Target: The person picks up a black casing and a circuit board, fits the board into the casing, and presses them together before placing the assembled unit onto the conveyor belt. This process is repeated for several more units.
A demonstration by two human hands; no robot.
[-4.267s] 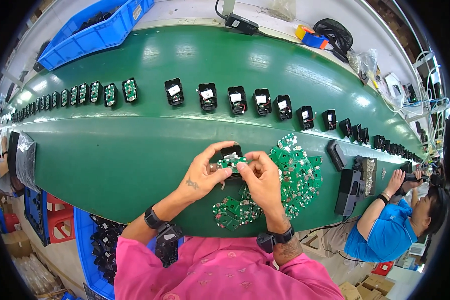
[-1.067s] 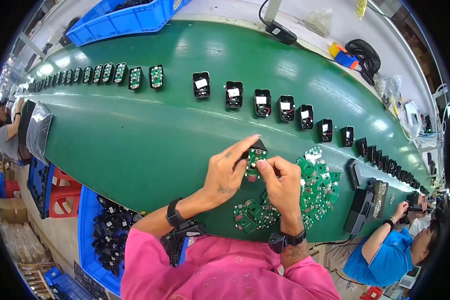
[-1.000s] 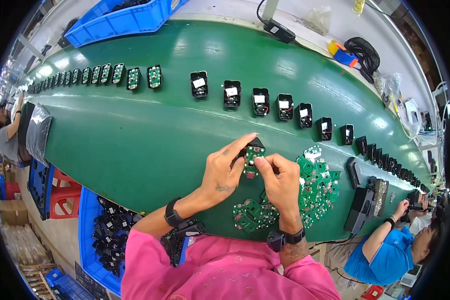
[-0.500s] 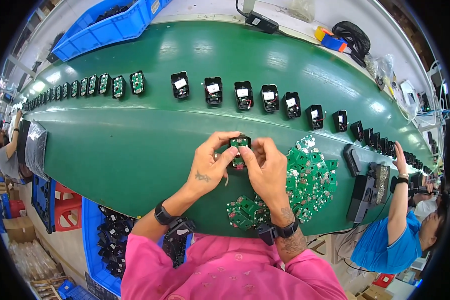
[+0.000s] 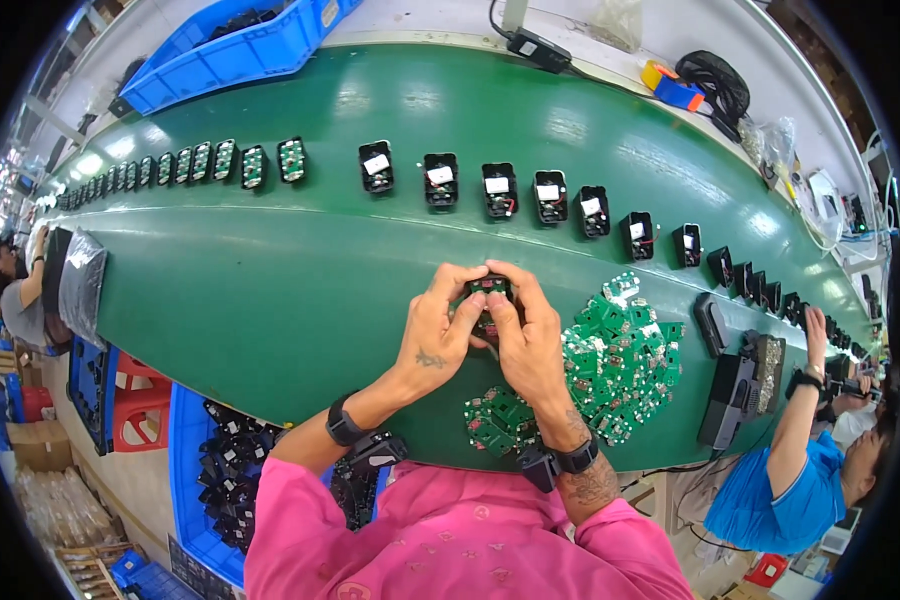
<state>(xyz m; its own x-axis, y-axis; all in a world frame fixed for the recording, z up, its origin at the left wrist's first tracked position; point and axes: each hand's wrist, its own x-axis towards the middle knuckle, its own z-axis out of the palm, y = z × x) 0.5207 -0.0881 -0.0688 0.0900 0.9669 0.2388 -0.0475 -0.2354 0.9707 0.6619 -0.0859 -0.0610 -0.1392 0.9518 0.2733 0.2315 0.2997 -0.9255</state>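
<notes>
Black plastic housing (image 5: 490, 274), open side up, held over the middle of the worktop (image 5: 270, 290), nearer the front edge than the row behind. Green circuit board (image 5: 489, 287) at its mouth; whether fully seated, cannot tell, thumbs cover much of it.

Left hand (image 5: 433, 332) and right hand (image 5: 530, 338) both curled closed round the housing, one per side: index fingers meet at the far rim, thumbs side by side on the board's face. Nothing else seen in either.

Progress, judged from the row along the worktop's far side: left of a gap, boarded housings (image 5: 291, 160), green faces showing, running to the left end, where they get too small to read. Right of the gap, unboarded housings (image 5: 376, 168): white rectangular piece inside, red wire at some. Looks like roughly half the row is left; the right-end contents unclear.

Stock remaining: heap of loose boards (image 5: 625, 365) right of the hands, smaller cluster (image 5: 498, 420) by the front edge.

Containers: blue crate (image 5: 215, 72) at the far left edge, dark parts within, unclear; blue bin (image 5: 186, 470) below the front edge, loaded with black parts (image 5: 232, 475). Co-worker's hand (image 5: 816, 328) by the row's right end.
</notes>
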